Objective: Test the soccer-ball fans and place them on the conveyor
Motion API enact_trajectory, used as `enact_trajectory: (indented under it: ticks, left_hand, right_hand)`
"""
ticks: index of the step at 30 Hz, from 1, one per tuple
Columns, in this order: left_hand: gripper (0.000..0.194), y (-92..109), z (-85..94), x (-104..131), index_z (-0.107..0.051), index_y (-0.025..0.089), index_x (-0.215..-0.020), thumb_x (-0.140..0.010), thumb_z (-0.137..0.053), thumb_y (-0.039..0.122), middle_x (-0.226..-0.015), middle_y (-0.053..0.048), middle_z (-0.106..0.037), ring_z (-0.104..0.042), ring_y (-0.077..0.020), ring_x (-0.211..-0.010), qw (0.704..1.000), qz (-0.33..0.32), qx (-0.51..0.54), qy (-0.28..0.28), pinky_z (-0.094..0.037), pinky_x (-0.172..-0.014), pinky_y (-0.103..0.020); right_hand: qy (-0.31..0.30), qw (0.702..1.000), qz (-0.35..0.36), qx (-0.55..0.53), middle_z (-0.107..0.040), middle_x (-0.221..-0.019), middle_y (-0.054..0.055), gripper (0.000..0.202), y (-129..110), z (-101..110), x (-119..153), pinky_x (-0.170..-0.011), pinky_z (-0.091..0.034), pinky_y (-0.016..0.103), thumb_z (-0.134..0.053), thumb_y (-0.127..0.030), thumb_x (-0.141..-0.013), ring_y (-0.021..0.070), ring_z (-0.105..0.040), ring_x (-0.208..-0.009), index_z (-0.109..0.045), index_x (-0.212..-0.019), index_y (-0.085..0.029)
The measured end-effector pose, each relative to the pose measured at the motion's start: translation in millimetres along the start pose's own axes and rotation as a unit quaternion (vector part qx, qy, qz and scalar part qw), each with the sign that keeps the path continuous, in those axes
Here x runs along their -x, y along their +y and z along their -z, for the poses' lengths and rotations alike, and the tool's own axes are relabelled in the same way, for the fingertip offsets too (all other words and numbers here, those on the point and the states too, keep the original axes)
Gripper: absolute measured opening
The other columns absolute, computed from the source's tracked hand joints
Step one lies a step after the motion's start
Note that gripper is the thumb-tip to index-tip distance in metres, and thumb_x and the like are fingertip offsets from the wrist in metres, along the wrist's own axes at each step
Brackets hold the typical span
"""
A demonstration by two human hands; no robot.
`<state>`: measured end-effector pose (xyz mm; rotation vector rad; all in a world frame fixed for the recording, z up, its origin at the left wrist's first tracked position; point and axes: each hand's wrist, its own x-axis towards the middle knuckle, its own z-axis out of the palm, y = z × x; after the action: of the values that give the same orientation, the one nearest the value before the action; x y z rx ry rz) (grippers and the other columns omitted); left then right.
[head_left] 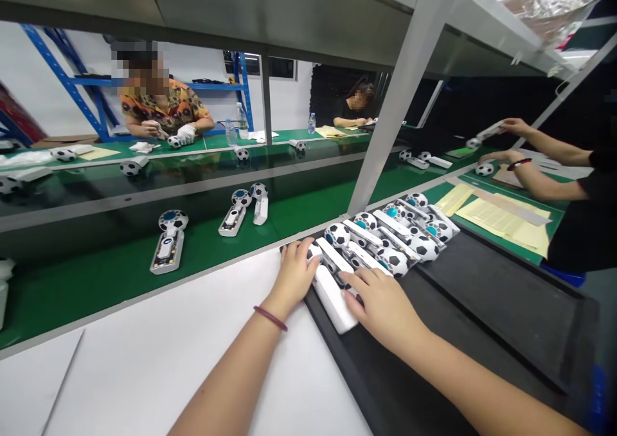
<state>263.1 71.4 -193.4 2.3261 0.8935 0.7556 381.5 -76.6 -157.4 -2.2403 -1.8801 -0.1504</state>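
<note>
Just below centre, the left hand (292,275) curls over the ball end (314,252) of a white gadget (335,301) on the black tray (482,294); the half-open right hand (385,301) touches its side. Steadying both ends should spare neighbours knocks.

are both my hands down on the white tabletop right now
No, the left hand and right hand are both at the white devices in the black tray.

A white tabletop (193,365) bears a black tray (448,333) — football-patterned devices (385,230) lie packed at its far end. Beyond it, a green conveyor belt (120,249) carries more such devices — three (167,243) nearby, spaced apart.
</note>
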Motion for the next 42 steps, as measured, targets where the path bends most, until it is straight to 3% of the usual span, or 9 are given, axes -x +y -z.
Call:
enact_trajectory:
  ticks: [4, 7, 9, 15, 23, 28, 33, 36, 42]
  left_hand:
    - [0.039, -4.5, 6.4, -8.1, -0.045, 0.02, -0.124, -0.086, -0.044, 0.026, -0.118, -0.011, -0.049, -0.043, -0.0241, -0.115, 1.0, -0.021, -0.02, -0.008, -0.033, -0.101, -0.043]
    - [0.036, 14.5, 6.5, 5.5, -0.05, 0.016, -0.121, -0.087, -0.041, 0.024, -0.124, -0.016, -0.044, -0.034, -0.0315, -0.122, 0.993, -0.021, -0.102, 0.049, -0.023, -0.104, -0.053]
    - [0.036, 37.2, 1.4, 25.2, -0.053, 0.015, -0.118, -0.086, -0.043, 0.028, -0.13, -0.018, -0.039, -0.026, -0.0364, -0.126, 0.984, -0.047, -0.152, 0.075, -0.022, -0.103, -0.056]
    - [0.064, 88.4, -32.1, 74.8, -0.047, 0.028, -0.124, -0.068, -0.059, 0.058, -0.138, -0.02, -0.032, -0.025, -0.0442, -0.127, 0.976, -0.158, -0.147, -0.019, -0.02, -0.095, -0.07]
    - [0.064, 70.4, -33.1, 56.7, -0.044, 0.026, -0.126, -0.068, -0.067, 0.042, -0.133, -0.017, -0.042, -0.035, -0.0407, -0.121, 0.968, -0.161, -0.189, -0.026, -0.017, -0.096, -0.071]
    - [0.059, 63.2, -31.3, 51.7, -0.046, 0.025, -0.123, -0.069, -0.066, 0.038, -0.131, -0.016, -0.044, -0.035, -0.0369, -0.123, 0.966, -0.184, -0.178, -0.033, -0.017, -0.098, -0.068]
    - [0.055, 66.1, -32.1, 51.4, -0.046, 0.024, -0.123, -0.072, -0.063, 0.035, -0.133, -0.016, -0.043, -0.035, -0.0357, -0.123, 0.972, -0.157, -0.175, -0.022, -0.02, -0.097, -0.067]
    - [0.055, 69.0, -31.9, 52.8, -0.044, 0.024, -0.125, -0.073, -0.061, 0.033, -0.134, -0.016, -0.043, -0.035, -0.0356, -0.123, 0.971, -0.156, -0.182, -0.02, -0.02, -0.097, -0.067]
    - [0.056, 68.5, -33.5, 53.8, -0.045, 0.024, -0.124, -0.071, -0.062, 0.03, -0.133, -0.016, -0.043, -0.037, -0.0367, -0.12, 0.97, -0.16, -0.182, -0.014, -0.02, -0.096, -0.068]
  right_hand:
    - [-0.067, 0.992, 0.01, -0.109, -0.049, -0.123, 0.009, 0.042, 10.2, 5.8, 17.3, -0.092, -0.043, 0.038, -0.044, -0.031, -0.086, 0.0239, -0.048, -0.112, -0.046, -0.127, -0.023]
    - [-0.101, 0.983, 0.027, -0.15, -0.041, -0.134, 0.005, 0.049, 29.2, 10.9, 26.5, -0.098, -0.04, 0.034, -0.046, -0.035, -0.085, 0.0201, -0.043, -0.12, -0.038, -0.132, -0.026]
    - [-0.078, 0.987, 0.023, -0.139, -0.044, -0.131, 0.005, 0.046, 44.5, 13.7, 28.4, -0.099, -0.039, 0.036, -0.046, -0.038, -0.085, 0.0204, -0.044, -0.118, -0.042, -0.129, -0.026]
    - [0.016, 0.991, -0.101, -0.089, -0.057, -0.118, 0.011, 0.04, 66.1, 6.5, 14.4, -0.095, -0.04, 0.039, -0.034, -0.034, -0.089, 0.0241, -0.051, -0.11, -0.053, -0.119, -0.015]
    - [-0.074, 0.978, -0.114, -0.16, -0.066, -0.096, 0.008, 0.034, 50.5, -0.2, -2.5, -0.074, -0.045, 0.032, -0.032, -0.035, -0.091, 0.0221, -0.061, -0.087, -0.06, -0.098, -0.018]
    - [-0.042, 0.981, -0.117, -0.146, -0.066, -0.093, 0.005, 0.033, 54.9, 5.0, -3.1, -0.074, -0.045, 0.031, -0.03, -0.031, -0.091, 0.0207, -0.062, -0.083, -0.059, -0.102, -0.02]
    - [0.073, 0.977, -0.193, -0.044, -0.059, -0.109, 0.008, 0.038, 75.8, 6.5, 2.1, -0.085, -0.044, 0.039, -0.046, -0.037, -0.083, 0.0273, -0.053, -0.102, -0.053, -0.116, -0.019]
    - [0.096, 0.981, -0.165, -0.042, -0.05, -0.122, 0.013, 0.055, 89.1, -7.5, 4.2, -0.096, -0.038, 0.045, -0.055, -0.037, -0.078, 0.0304, -0.043, -0.115, -0.044, -0.126, -0.014]
    - [0.101, 0.978, -0.107, -0.147, -0.047, -0.125, 0.01, 0.05, 100.3, -22.9, 6.2, -0.101, -0.036, 0.041, -0.056, -0.031, -0.076, 0.0238, -0.044, -0.118, -0.043, -0.123, -0.019]
